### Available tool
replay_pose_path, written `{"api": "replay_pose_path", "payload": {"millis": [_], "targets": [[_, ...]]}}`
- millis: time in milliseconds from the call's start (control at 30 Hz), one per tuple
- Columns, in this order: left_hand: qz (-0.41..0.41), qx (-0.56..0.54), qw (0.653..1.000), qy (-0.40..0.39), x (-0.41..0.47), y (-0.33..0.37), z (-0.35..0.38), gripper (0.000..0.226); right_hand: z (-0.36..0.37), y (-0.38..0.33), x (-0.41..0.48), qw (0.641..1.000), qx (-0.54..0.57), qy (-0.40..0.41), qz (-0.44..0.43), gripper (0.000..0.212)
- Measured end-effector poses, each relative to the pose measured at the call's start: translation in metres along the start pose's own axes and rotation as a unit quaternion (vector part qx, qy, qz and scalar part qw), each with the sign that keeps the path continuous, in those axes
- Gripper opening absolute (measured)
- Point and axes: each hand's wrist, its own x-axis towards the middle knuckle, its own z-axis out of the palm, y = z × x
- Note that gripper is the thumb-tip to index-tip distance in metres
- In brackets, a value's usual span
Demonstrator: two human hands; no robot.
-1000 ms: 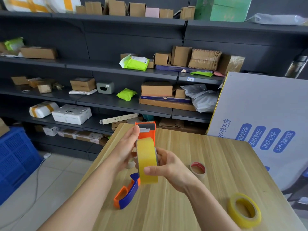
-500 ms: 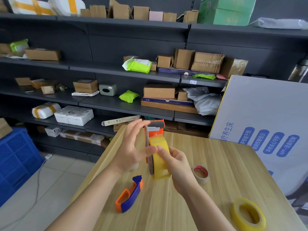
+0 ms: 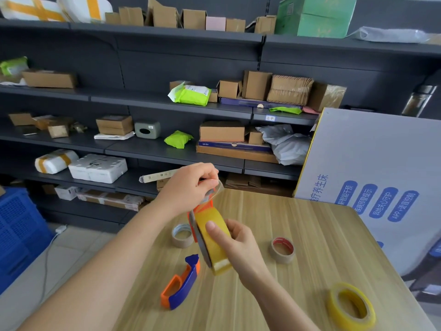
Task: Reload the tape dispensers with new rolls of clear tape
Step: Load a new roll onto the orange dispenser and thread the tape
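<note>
An orange and blue tape dispenser (image 3: 182, 284) is held above the wooden table (image 3: 310, 259), with a yellowish clear tape roll (image 3: 213, 237) mounted in it. My right hand (image 3: 238, 249) grips the roll and dispenser from the right, thumb lying across the roll's face. My left hand (image 3: 191, 187) pinches the loose clear tape end (image 3: 218, 191) just above the dispenser's orange front. A second full yellowish roll (image 3: 350, 306) lies flat at the table's near right.
Two spent cardboard cores lie on the table, one (image 3: 182, 236) behind the dispenser and one with a red inner ring (image 3: 282, 249) to the right. A large printed box (image 3: 372, 182) leans at the right. Dark shelves (image 3: 167, 151) of parcels stand behind; a blue crate (image 3: 19, 232) sits left.
My left hand has moved from the roll's left side up to the dispenser's front and now pinches the tape end. The dispenser has tilted, and a cardboard core behind it has come into sight.
</note>
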Motion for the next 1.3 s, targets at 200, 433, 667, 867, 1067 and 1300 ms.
{"api": "replay_pose_path", "payload": {"millis": [200, 433, 667, 867, 1067, 1300], "targets": [[0.01, 0.042, 0.996, -0.078, 0.017, 0.014, -0.009, 0.016, 0.0, 0.001, 0.0, 0.999, -0.031, -0.012, 0.02, 0.037], [0.017, 0.057, 0.995, -0.075, 0.029, 0.017, -0.006, 0.012, -0.004, -0.004, 0.0, 0.999, -0.038, -0.006, 0.029, 0.036], [0.003, -0.006, 1.0, 0.011, 0.026, 0.011, 0.0, 0.012, -0.008, -0.001, 0.005, 0.997, -0.055, 0.054, 0.017, 0.025], [0.043, 0.027, 0.996, 0.075, 0.017, 0.015, 0.001, 0.01, -0.007, -0.004, 0.009, 0.996, -0.063, 0.056, 0.028, 0.033], [0.025, 0.05, 0.994, 0.097, 0.017, 0.009, -0.004, 0.012, -0.007, -0.001, 0.014, 0.993, -0.098, 0.057, 0.019, 0.04], [-0.09, -0.002, 0.99, 0.112, 0.018, -0.003, -0.01, 0.015, -0.008, 0.001, 0.013, 0.996, -0.082, 0.034, 0.017, 0.035]]}}
